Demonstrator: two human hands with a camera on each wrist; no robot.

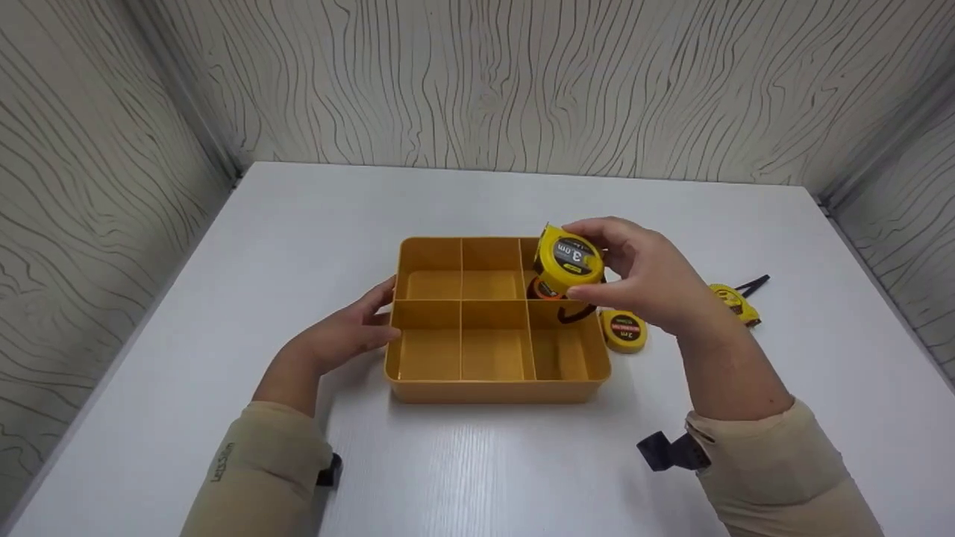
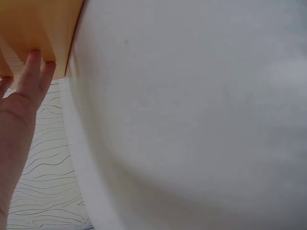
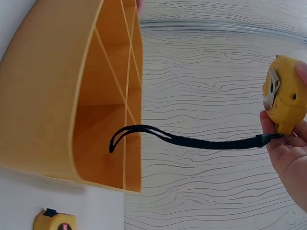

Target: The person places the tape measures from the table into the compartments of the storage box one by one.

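A yellow tape measure (image 1: 568, 259) marked 3.0m is pinched between the thumb and fingers of my right hand (image 1: 647, 277). It is held over the far right compartment of an orange-yellow divided box (image 1: 496, 392). From its case trails a black wrist strap (image 3: 206, 142), whose loop overlaps the box in the right wrist view. Beneath the held tape, partly hidden, a round thing with an orange and black face (image 1: 548, 289) shows in that compartment. On the box's left side, my left hand (image 1: 339, 337) rests extended fingers against the wall (image 2: 53, 28).
Close to the box's right side lies a yellow 2m tape measure (image 1: 625, 331). Farther right, partly behind my right forearm, is another yellow tape measure (image 1: 735, 304) with a black strap. Wood-grain panels (image 1: 485, 82) stand around the white table (image 1: 328, 209).
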